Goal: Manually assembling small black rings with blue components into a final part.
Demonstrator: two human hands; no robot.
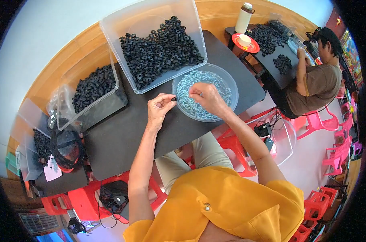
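Note:
My left hand point(160, 109) is closed in a pinch over the dark table, just left of a round clear bowl. Between its thumb and fingertips is a small black plastic part point(173, 99). Over the bowl point(236, 93), my right hand point(209, 99) has its fingers drawn together; whatever they hold is too small or hidden to name. Many small shiny, pale silvery pieces point(201, 114) fill the bowl. Directly behind it, a large clear tub point(114, 34) leans with its open side toward me, holding a heap of black ring-like parts point(157, 54).
Left on the table point(118, 145) stands another clear bin point(92, 114) of black parts. A person point(316, 80) works at a second table at the right, near a bottle point(244, 18) and a red plate point(253, 47). Red stools point(86, 201) stand around.

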